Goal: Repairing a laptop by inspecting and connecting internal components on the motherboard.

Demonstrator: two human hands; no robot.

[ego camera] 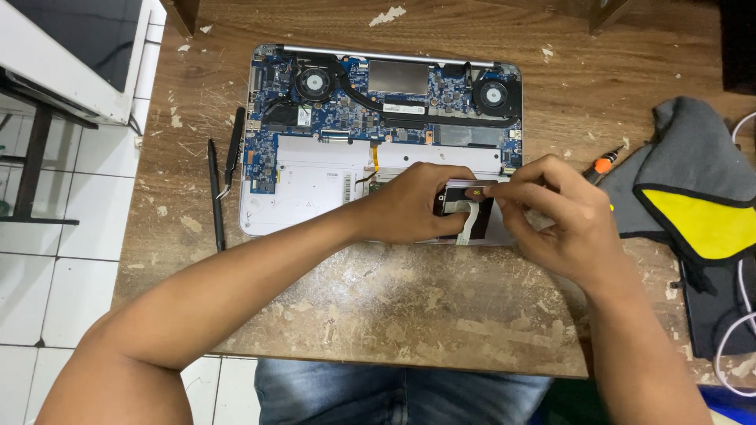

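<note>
Two bare hands work over an opened laptop [315,177] lying bottom-up on a worn wooden counter [409,307], seen from a head-worn camera. L hand [409,205] rests on the laptop's lower edge, fingers curled down beside a small dark component [465,211] w/ a pale flat ribbon cable [470,222] running off its front. R hand [555,216] comes in from the other side, thumb and forefinger pinched together at the component's top edge; what exactly sits between the fingertips is too small to tell. L hand looks partly closed, pressing rather than gripping, though its fingertips are hidden.

Inside the laptop: blue circuit board [346,110] across the upper half, two round fans [313,81] near the top corners joined by a dark heat pipe, and a white panel [307,177] lower left.

Just left of the laptop lie black tweezers [234,149] and a thin black pry tool [215,193], both on the counter, apart from the hands. To the R, an orange-tipped screwdriver [602,167] pokes out just behind the R hand, near a grey cloth pouch [693,165] w/ a yellow panel. White cable [740,330] loops at the far R edge. Blue jeans [394,393] show below the counter; white floor tiles [47,267] at L.
</note>
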